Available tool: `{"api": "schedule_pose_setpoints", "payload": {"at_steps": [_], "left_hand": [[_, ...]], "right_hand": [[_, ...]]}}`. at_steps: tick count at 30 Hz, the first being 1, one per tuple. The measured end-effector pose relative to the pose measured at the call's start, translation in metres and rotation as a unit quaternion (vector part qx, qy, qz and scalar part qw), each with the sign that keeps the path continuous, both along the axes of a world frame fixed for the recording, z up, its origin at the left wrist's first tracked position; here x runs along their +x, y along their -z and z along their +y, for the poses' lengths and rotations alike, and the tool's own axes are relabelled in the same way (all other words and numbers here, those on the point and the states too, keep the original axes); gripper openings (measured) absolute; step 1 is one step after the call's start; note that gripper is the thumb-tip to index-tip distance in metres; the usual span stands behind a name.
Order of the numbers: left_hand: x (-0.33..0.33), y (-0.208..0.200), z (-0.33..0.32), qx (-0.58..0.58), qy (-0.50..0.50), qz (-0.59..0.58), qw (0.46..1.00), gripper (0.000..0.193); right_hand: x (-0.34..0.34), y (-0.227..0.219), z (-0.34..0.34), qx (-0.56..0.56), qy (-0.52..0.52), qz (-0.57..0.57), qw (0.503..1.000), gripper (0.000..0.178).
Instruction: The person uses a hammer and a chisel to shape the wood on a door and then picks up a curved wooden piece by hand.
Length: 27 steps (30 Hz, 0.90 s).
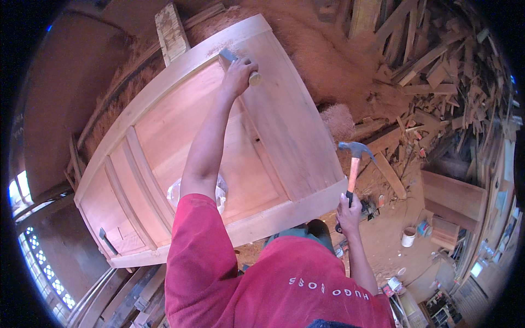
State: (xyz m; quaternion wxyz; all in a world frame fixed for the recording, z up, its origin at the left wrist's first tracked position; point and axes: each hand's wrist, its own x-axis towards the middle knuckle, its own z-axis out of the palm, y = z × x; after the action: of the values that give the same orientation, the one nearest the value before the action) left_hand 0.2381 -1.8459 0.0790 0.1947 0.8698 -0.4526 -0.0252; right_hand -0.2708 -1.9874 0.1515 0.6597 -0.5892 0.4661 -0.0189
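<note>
A large pale wooden panelled door [295,131] lies flat in front of me. My left hand [238,76] reaches to its far side, fingers closed round a tool with a flat grey-blue end [227,55] and a rounded, yellowish handle end [255,79]. The flat end is at the frame's inner edge; its exact kind is unclear. My right hand [349,212] grips a claw hammer [353,172] upright, off the door's near right corner. A clear plastic bag [221,192] sits on the door, partly hidden by my left arm.
A dark tool [108,240] lies at the door's left end. A wood beam [171,35] sticks out beyond the far edge. Sawdust [328,49] and scrap-wood heaps [443,71] spread behind. A white bucket [408,236] and wooden panels [454,199] stand at the right.
</note>
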Motion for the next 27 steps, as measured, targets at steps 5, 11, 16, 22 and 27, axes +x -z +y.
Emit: {"api": "schedule_pose_setpoints", "payload": {"at_steps": [5,11,16,22,27], "left_hand": [[0.011,-0.003,0.011,0.017,0.013,0.001,1.0,0.021],[0.009,-0.019,0.01,0.004,0.029,0.018,0.999,0.029],[0.015,-0.02,0.01,0.0,0.018,0.007,1.0,0.031],[0.021,-0.025,0.003,0.007,0.02,0.004,1.0,0.026],[0.022,-0.025,0.001,0.007,0.006,0.0,1.0,0.025]], "right_hand": [[0.062,0.01,0.012,0.003,-0.04,-0.019,0.999,0.027],[0.129,0.014,0.032,-0.019,-0.071,-0.03,0.997,0.03],[0.17,0.017,0.04,-0.058,-0.109,-0.054,0.991,0.03],[0.231,0.073,0.089,-0.133,0.038,-0.132,0.982,0.025],[0.26,0.09,0.098,-0.178,-0.061,-0.108,0.976,0.027]]}}
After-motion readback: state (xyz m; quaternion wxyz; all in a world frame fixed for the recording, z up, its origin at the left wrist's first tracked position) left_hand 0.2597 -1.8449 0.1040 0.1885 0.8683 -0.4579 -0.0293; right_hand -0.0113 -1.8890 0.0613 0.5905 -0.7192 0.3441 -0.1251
